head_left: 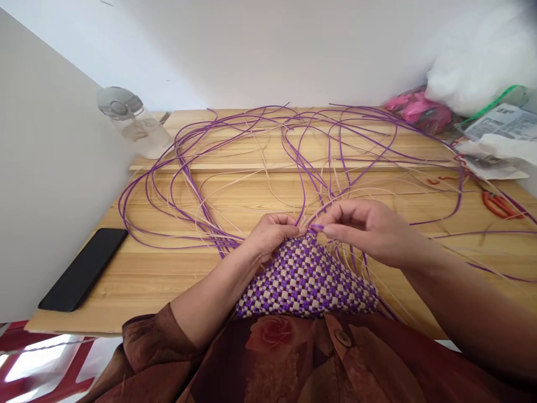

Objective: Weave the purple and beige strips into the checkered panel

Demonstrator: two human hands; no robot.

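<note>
The wooden counter (168,280) carries the whole spread. Across most of it lie long purple strands (176,168) mixed with pale cream strands (260,162), looping out in wide arcs from the near middle towards the far wall. They look thin, springy and very light; they hold their curves instead of lying slack, so they would likely flick back if let go and slip through a loose grip.

At the near edge, against the person's body, sits the woven panel (306,280), a tight purple-and-cream checker that rises to a point where the two hands meet. It looks light and bendable, firmer where the weave is closed, loose at the open tip. A sound hold is probably flat on the woven part just below the tip, with single strands taken close to the weave, not out along their length.

The left hand (272,235) rests on the panel's upper left side, its fingers curled and pressed together at the tip. The right hand (369,229) comes in from the right, thumb and forefinger pinching a purple strand end (316,227) at the same spot, the other fingers bent above.

A black phone (84,268) lies at the left edge, a clear bottle (134,126) stands at the far left, and orange scissors (499,204) lie at the right, all well apart from the hands.
</note>
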